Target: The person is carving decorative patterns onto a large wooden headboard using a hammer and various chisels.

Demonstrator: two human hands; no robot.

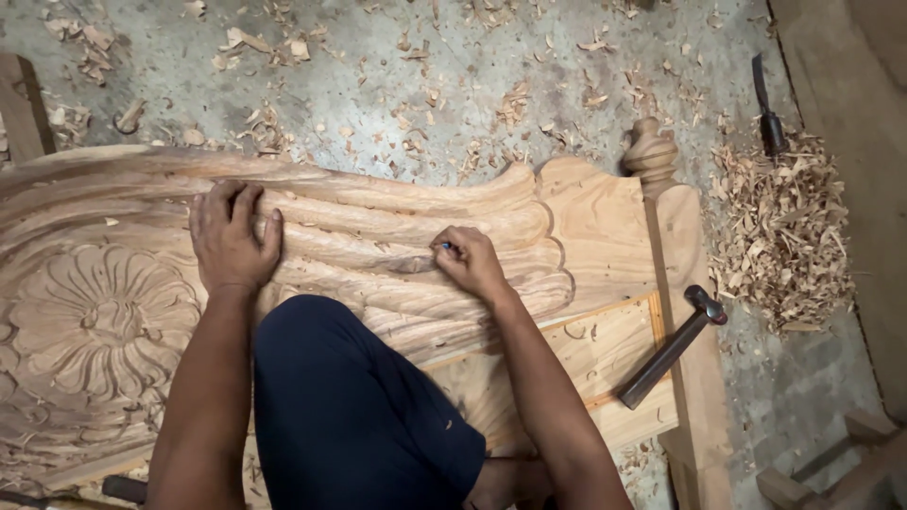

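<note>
The carved wooden panel (397,236) lies flat on the concrete floor (378,85) beneath me, and I judge it heavy and rigid, a thing to shift only by its thick outer frame, never by the fine raised ribs or the flower relief (99,316), which look liable to chip. My right hand (472,263) is curled nearly closed, fingers pinching a small tool whose blue end (446,246) just peeks out, its tip pressed against a dark spot (413,265) on one of the ribs; what sort of tool it is I cannot tell. My left hand (230,238) rests palm down on the ribs to the left, fingers together and slightly bent, holding nothing. My knee in dark cloth (350,397) sits between my arms. A hammer (673,346) lies on the panel's flat right section, and a heap of wood shavings (779,236) with a dark chisel (767,104) sits on the floor beyond
</note>
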